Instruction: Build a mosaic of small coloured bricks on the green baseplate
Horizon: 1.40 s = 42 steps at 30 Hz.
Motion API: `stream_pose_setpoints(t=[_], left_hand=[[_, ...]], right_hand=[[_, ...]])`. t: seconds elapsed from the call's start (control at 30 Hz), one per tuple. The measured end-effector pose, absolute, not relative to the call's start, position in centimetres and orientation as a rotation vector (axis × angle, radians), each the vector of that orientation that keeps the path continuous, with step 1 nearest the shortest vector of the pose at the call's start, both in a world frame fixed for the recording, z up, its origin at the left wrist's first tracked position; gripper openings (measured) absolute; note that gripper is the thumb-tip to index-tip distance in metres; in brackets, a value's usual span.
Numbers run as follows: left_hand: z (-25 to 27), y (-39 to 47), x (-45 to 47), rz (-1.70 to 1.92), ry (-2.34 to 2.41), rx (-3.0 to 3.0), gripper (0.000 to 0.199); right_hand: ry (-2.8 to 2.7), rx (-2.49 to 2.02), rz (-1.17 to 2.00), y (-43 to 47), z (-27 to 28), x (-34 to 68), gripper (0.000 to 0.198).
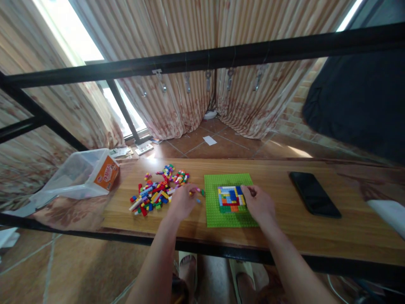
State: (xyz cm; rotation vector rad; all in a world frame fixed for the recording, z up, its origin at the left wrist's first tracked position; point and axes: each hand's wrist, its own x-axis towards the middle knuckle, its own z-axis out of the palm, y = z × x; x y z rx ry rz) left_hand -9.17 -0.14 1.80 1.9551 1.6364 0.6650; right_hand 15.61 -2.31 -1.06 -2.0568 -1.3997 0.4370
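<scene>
My left hand [182, 202] is over the right edge of a pile of loose toy bricks [154, 195], its fingers curled together. A small yellow spot shows at its fingertips, and what they hold is too small to make out. On a green baseplate [215, 219] stands a low block of multicoloured toy bricks [230, 199], with white, blue, red, orange and green parts. My right hand [262, 203] is closed at the right side of this block, its fingertips by a dark blue brick [238, 191]. Whether they pinch a brick is hidden.
A clear plastic bin [76, 173] with an orange label stands left of the pile. To the right, a black phone [313, 193] lies on the wooden table [275, 236]. A black metal bar [190, 61] with hooks crosses above the far side, before the curtains.
</scene>
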Motion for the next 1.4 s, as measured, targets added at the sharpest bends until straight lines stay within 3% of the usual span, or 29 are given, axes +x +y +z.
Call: stream_pose_setpoints(t=[0.37, 0.57, 0.83, 1.17, 1.4], left_hand=[[2.7, -1.0, -10.1, 0.328, 1.577, 2.157, 0.040], [3.1, -1.1, -9.2, 0.186, 1.564, 2.242, 0.028], [2.2, -0.9, -7.7, 0.431, 1.471, 2.228, 0.014], [2.0, -1.5, -3.6, 0.657, 1.278, 2.251, 0.010], [1.5, -2.0, -1.2, 0.629, 1.220, 2.347, 0.014]], right_hand=[[-1.353, -1.993, 0.400, -2.2, -0.5, 15.8, 0.039], [-1.341, -1.978, 0.404, -2.1, -0.4, 15.9, 0.035], [-1.297, -1.973, 0.405, -2.1, -0.1, 16.2, 0.032], [-1.311, -1.941, 0.457, -2.2, 0.3, 15.9, 0.025], [-1.343, -1.947, 0.487, -2.1, 0.1, 15.9, 0.023]])
